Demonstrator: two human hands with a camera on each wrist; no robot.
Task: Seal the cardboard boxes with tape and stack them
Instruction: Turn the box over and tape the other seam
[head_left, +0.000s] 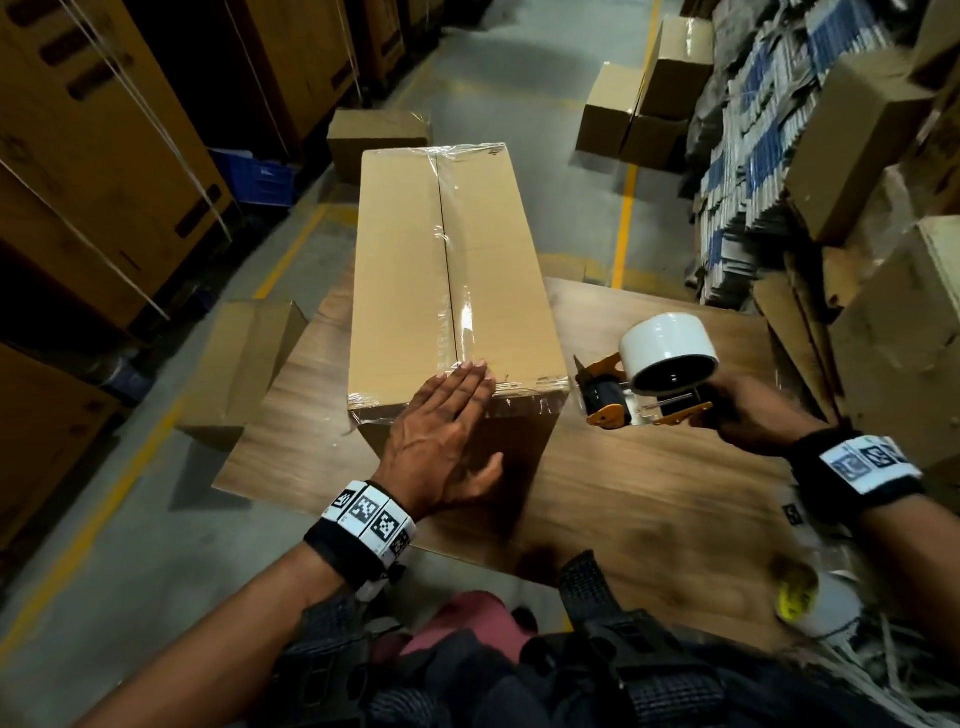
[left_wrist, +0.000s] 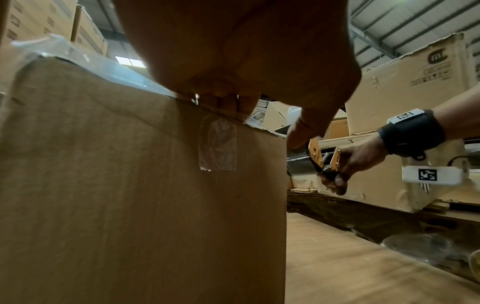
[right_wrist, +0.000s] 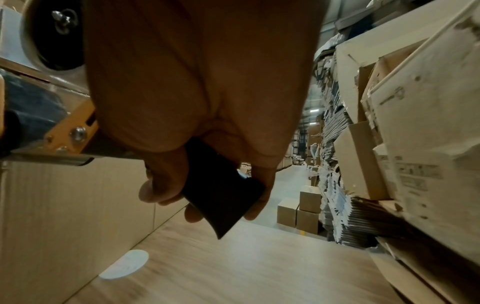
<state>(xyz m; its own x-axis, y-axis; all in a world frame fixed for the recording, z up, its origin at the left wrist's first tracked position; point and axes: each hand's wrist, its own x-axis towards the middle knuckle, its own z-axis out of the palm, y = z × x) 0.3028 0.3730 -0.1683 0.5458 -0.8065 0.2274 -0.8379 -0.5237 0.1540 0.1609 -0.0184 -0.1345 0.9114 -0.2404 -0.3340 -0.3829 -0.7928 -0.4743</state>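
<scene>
left hand (head_left: 441, 436) flat on box (head_left: 452, 270), right hand (head_left: 748, 415) gripping tape dispenser (head_left: 649, 374)

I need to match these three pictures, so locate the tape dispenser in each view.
Head: tape dispenser right of centre, gripped by the right hand.
Left wrist: right of centre, beyond the cardboard box.
Right wrist: upper left, above the box.
Shared landmark: the wooden table.
</scene>
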